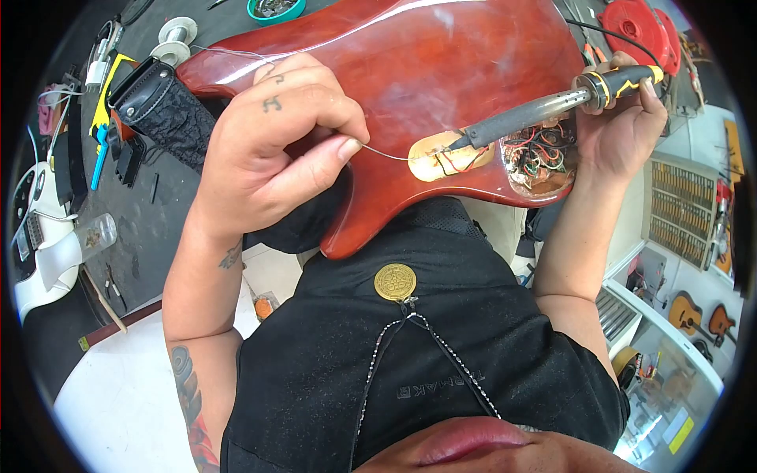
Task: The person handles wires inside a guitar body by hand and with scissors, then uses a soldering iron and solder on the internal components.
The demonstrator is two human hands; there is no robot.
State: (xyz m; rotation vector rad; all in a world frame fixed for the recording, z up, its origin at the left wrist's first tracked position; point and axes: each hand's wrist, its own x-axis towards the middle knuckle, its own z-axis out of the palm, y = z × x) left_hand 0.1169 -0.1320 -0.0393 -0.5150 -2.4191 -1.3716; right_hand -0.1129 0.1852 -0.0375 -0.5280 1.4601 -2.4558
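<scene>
A glossy red guitar body (441,79) lies face down across my lap and the table edge. Between thumb and forefinger my left hand (276,146) pinches a thin solder wire (385,154), whose end reaches a pale oval part (428,167) with small wires on it. My right hand (621,130) grips the black-and-yellow handle of a soldering iron (544,110), its tip pointing down at that oval part, close to the solder's end. Beside it, an open cavity (542,162) in the guitar shows a tangle of coloured wires.
A solder spool (177,33) stands at the back left near a black strap (169,102). A teal bowl (276,9) is at the back. Behind my right hand sits a red round object (643,31). A clear plastic cup (96,235) lies at far left.
</scene>
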